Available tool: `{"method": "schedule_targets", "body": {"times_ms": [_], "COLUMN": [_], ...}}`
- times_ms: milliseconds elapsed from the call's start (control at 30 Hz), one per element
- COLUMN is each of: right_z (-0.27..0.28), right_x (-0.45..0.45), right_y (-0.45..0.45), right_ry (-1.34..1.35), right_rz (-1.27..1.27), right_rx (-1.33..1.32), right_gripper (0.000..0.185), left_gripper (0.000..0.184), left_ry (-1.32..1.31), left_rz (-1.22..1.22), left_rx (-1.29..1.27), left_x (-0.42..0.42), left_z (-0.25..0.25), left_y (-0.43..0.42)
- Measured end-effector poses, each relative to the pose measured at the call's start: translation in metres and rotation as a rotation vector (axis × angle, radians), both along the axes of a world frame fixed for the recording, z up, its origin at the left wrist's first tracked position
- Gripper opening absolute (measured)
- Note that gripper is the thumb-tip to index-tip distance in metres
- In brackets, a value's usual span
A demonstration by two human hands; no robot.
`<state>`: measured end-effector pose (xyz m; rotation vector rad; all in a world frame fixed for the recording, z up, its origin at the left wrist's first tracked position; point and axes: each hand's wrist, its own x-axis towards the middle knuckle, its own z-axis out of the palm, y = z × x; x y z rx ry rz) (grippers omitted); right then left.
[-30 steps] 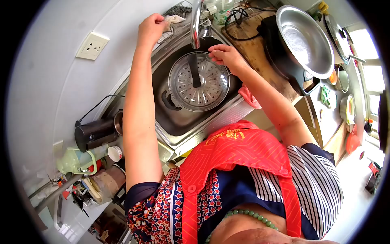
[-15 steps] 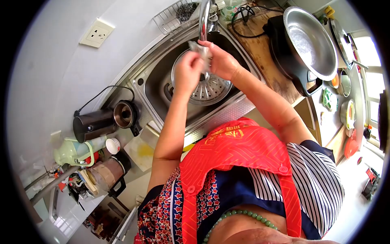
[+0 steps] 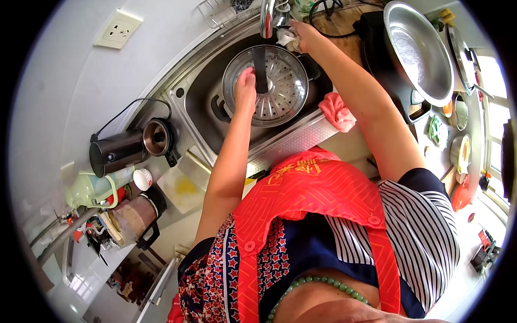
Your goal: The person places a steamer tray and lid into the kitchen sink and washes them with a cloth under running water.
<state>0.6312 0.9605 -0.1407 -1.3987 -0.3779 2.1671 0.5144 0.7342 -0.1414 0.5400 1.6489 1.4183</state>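
The left hand (image 3: 245,91) is over the left part of the glass lid (image 3: 285,89), beside its black handle (image 3: 260,70); its fingers are close together, but I cannot tell if they touch. The right hand (image 3: 306,37) holds a pale cloth (image 3: 288,39) at the back right corner of the sink (image 3: 198,102), where the lidded pot (image 3: 219,109) sits. A pink cloth (image 3: 337,112) lies on the front edge, near the right corner. On the counter (image 3: 336,20), beyond the sink's right edge, a steel bowl (image 3: 414,59) stands tilted.

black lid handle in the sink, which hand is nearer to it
Left: the left hand is close beside the black lid handle; the right hand is farther off, near the faucet, holding a pale cloth.
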Motion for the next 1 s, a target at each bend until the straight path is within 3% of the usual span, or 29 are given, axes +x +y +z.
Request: {"method": "schedule_targets", "body": {"times_ms": [167,300,500,667,1000], "right_z": [-0.001,-0.020,-0.061,-0.029,-0.042], "right_x": [-0.013,-0.018,-0.034,-0.040,-0.044], "right_y": [0.002,0.009,0.010,-0.013,-0.013], "right_ry": [0.099,0.318,0.671,0.602,0.711], "right_rz": [0.102,-0.039,-0.144,-0.252,-0.278], "right_rx": [-0.102,-0.271,-0.275,-0.226,-0.195], "right_gripper": [0.024,0.023,0.030,0.030,0.029], "left_gripper": [0.025,0.023,0.023,0.024,0.022], "left_ry": [-0.031,-0.093,-0.086,-0.113,-0.152], "left_rz": [-0.089,-0.171,-0.164,-0.145,-0.093], "left_rx": [-0.018,-0.073,-0.064,-0.068,-0.071], "left_x": [-0.002,-0.004,-0.003,-0.002,0.001], "left_z": [0.010,0.010,0.005,0.002,0.005], "left_y": [0.020,0.028,0.028,0.028,0.027]}}
